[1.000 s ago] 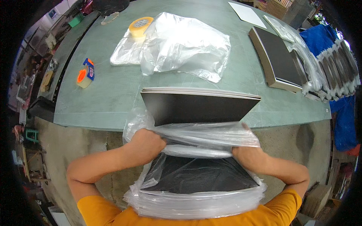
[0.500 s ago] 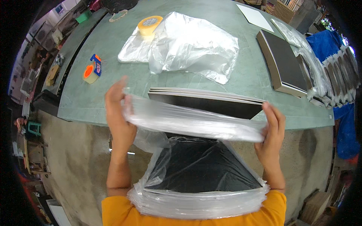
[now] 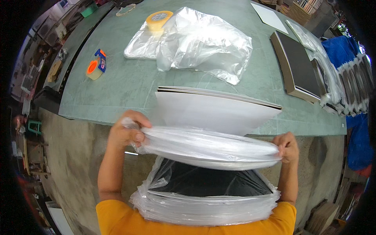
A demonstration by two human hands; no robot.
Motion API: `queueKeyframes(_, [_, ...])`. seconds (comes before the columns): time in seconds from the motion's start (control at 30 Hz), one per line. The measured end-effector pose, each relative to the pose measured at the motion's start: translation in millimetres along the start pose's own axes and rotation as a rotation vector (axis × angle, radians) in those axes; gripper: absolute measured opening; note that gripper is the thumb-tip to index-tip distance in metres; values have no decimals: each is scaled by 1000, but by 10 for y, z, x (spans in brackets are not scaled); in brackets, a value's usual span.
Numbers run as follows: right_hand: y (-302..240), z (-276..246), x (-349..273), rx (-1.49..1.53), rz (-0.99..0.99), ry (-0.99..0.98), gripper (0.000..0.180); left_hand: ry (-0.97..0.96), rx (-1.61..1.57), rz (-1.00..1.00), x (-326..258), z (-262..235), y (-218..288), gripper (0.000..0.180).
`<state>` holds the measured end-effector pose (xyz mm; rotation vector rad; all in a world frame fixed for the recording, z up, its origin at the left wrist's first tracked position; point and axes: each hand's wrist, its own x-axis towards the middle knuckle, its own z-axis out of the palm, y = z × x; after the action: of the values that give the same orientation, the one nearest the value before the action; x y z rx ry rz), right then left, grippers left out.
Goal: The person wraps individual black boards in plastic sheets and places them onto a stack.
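Observation:
A bundle wrapped in clear plastic film [image 3: 211, 147] stretches between my hands, just below the table's near edge. My left hand [image 3: 129, 131] pinches its left end, a loose flap of film bunched at the fingers. At the right end my right hand [image 3: 286, 147] is closed on the film. What lies inside the folds cannot be made out. Beyond it several thin panels [image 3: 215, 111] stand tilted at the table edge, a white face toward me. Under the held bundle, against my body, rests a film-wrapped stack [image 3: 211, 207] with a black top.
On the green table [image 3: 117, 94] lie a tape dispenser [image 3: 96, 68], a roll of yellow tape [image 3: 158, 19] and a heap of clear plastic bags [image 3: 207, 43]. To the right are a black-topped stack of panels [image 3: 297, 66], a white sheet [image 3: 268, 16] and wrapped panels [image 3: 354, 82].
Both hands have come lower and nearer to me with the wrapped bundle, and their fingers have closed on its ends. The leaning panels now show a white face instead of a black one.

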<state>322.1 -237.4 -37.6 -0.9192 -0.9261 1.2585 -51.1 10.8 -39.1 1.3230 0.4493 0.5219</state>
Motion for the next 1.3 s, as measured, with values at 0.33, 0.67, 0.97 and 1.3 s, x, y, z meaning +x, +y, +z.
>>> queueKeyframes(0.33, [3063, -1072, -430, -769, 540, 534, 7, 26, -229, -576, -83, -177, -2004, 15])
queueKeyframes(0.67, [255, 109, -68, -511, 373, 95, 35, -148, 868, -179, -82, 232, -298, 15])
queueKeyframes(0.97, [1116, 417, 399, -258, 515, -852, 56, -748, 305, -233, 149, 788, -854, 28])
queueKeyframes(1.3, [941, 785, 839, -710, 276, -537, 50, -381, 397, 71, 711, 1226, -396, 45])
